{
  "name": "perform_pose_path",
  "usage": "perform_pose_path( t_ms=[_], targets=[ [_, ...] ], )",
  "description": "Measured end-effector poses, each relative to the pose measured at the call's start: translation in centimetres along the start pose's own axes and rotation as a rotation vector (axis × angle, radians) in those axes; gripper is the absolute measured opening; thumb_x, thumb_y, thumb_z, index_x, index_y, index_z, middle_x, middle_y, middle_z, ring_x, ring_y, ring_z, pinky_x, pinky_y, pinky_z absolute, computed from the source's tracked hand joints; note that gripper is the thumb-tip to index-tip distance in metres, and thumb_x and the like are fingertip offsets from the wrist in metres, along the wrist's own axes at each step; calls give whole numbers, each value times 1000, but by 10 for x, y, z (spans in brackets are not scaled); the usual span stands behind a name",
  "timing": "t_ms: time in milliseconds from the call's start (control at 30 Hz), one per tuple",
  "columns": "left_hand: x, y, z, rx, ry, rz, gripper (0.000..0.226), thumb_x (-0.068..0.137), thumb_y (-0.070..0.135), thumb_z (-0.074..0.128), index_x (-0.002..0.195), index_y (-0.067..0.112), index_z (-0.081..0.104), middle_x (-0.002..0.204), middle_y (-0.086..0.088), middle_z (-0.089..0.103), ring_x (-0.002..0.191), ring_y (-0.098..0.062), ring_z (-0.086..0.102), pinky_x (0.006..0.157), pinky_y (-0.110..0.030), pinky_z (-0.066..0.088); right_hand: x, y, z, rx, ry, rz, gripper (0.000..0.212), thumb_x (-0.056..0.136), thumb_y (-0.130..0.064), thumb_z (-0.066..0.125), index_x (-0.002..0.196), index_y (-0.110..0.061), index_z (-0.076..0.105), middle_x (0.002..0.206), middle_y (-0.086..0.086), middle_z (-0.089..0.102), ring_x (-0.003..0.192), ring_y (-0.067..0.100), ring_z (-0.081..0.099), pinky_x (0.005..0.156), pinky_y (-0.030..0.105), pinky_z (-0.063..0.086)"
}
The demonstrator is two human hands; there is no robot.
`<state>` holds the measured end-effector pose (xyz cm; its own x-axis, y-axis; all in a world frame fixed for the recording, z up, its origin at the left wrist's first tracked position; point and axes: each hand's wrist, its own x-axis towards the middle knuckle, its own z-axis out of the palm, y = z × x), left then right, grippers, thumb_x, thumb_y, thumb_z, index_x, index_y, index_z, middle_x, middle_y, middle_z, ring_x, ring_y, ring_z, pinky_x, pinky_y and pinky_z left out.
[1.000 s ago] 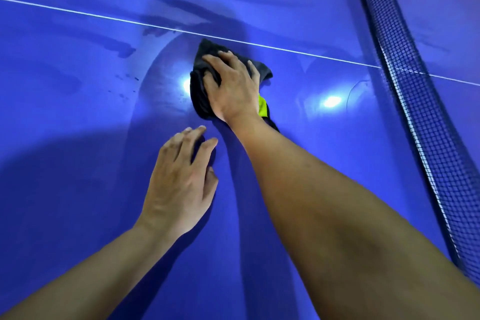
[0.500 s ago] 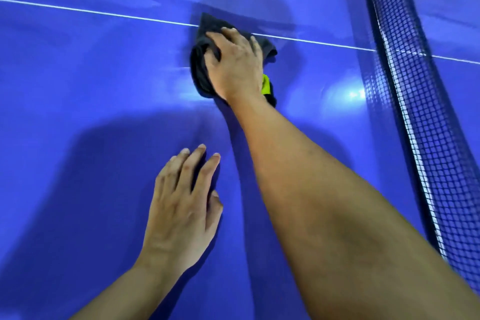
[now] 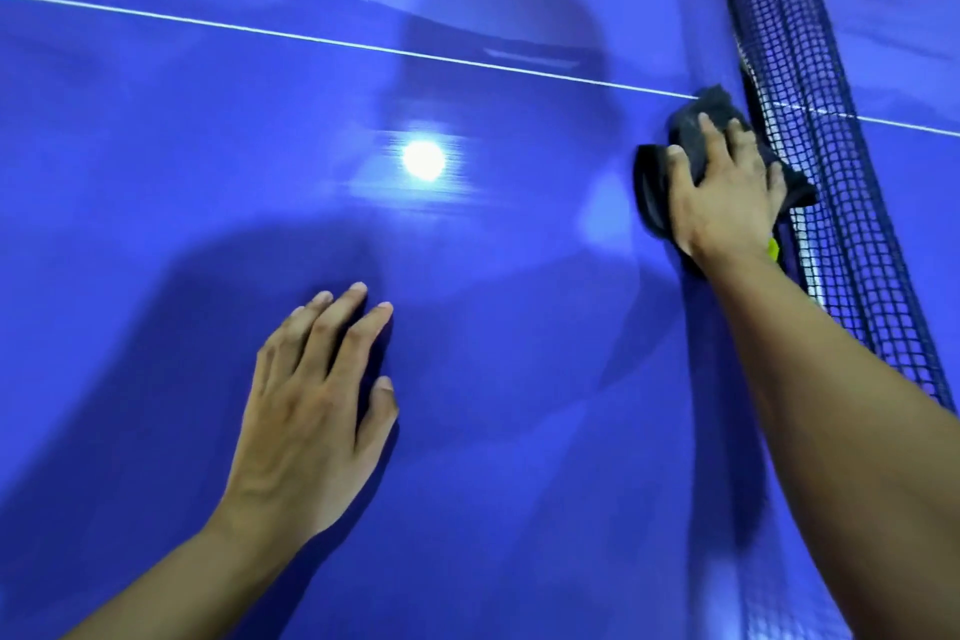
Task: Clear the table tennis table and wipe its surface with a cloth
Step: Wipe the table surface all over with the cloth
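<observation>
Head view: right hand (image 3: 727,195) presses the cloth (image 3: 650,185), fingers spread, at the net (image 3: 836,182); left hand (image 3: 311,405) lies flat, empty, on the surface (image 3: 156,172). Best to wipe along the net, avoiding snags.

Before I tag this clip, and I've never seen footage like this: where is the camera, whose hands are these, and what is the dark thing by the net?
There is no machine here: a person wears a camera on the head, looking down at their own bare hands. The blue surface is a table tennis table, with its white line and net. The left hand rests flat on the table, holding nothing. The right hand presses a dark cloth onto the table right by the net. The bright spot is a reflected light.
</observation>
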<state>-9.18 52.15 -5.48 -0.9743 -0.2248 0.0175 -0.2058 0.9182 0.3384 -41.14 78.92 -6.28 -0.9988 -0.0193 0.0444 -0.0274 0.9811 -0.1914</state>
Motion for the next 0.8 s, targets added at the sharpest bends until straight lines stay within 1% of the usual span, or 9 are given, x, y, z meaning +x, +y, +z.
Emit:
perform_pose_path(
  t_ms=[100, 167, 300, 400, 533, 633, 700, 800],
  targets=[
    [-7, -9, -8, -22, -8, 15, 55, 96, 34, 39, 147, 15, 47, 157, -6, 38, 147, -30, 33, 116, -49, 34, 2, -22, 4, -9, 3, 21, 64, 102, -58, 30, 160, -31, 30, 170, 5, 21, 157, 21, 15, 127, 50, 3],
    [-16, -21, -16, -18, -4, 14, 55, 96, 34, 39, 147, 15, 48, 157, -6, 38, 147, -30, 32, 116, -48, 33, 2, -59, 11, -14, 2, -25, 63, 102, -56, 31, 160, -31, 30, 170, 5, 22, 157, 21, 15, 127, 50, 3],
    [-43, -52, -29, -7, 21, -18, 55, 95, 32, 42, 147, 14, 49, 158, -6, 38, 147, -30, 34, 117, -46, 30, -17, -179, 39, -24, -4, -251, 63, 101, -54, 33, 159, -29, 34, 168, 5, 26, 157, 20, 17, 127, 48, 4],
    [-63, -72, -37, 4, 33, -45, 55, 94, 31, 42, 145, 12, 52, 158, -9, 38, 147, -32, 34, 115, -48, 31, -52, -269, 54, -13, -12, -398, 62, 101, -55, 34, 159, -30, 34, 167, 4, 29, 156, 21, 20, 127, 49, 5],
    [-82, -80, -45, 19, 14, -66, 54, 95, 29, 43, 146, 11, 51, 158, -10, 37, 148, -32, 33, 115, -50, 33, -102, -364, 63, 8, -90, -589, 61, 100, -54, 35, 159, -34, 34, 168, 0, 27, 156, 18, 18, 127, 48, 3],
    [-88, -70, -44, 13, 12, -54, 55, 94, 29, 44, 146, 11, 51, 159, -10, 37, 147, -32, 33, 113, -50, 34, -116, -392, 66, 36, -150, -681, 58, 103, -52, 34, 158, -36, 33, 169, -2, 23, 157, 16, 15, 127, 48, 1],
    [-88, -60, -40, 25, -7, -58, 54, 95, 30, 42, 146, 12, 50, 159, -10, 36, 148, -31, 32, 114, -49, 34, -117, -382, 64, 64, -189, -686, 56, 104, -49, 33, 159, -36, 32, 170, -3, 21, 157, 15, 13, 127, 47, -1],
    [-84, -40, -37, 10, -14, -44, 54, 96, 30, 40, 146, 13, 49, 159, -9, 36, 149, -30, 30, 116, -49, 32, -118, -347, 54, 80, -186, -638, 56, 105, -48, 31, 159, -36, 31, 170, -3, 20, 157, 14, 12, 127, 46, -3]
  ],
)
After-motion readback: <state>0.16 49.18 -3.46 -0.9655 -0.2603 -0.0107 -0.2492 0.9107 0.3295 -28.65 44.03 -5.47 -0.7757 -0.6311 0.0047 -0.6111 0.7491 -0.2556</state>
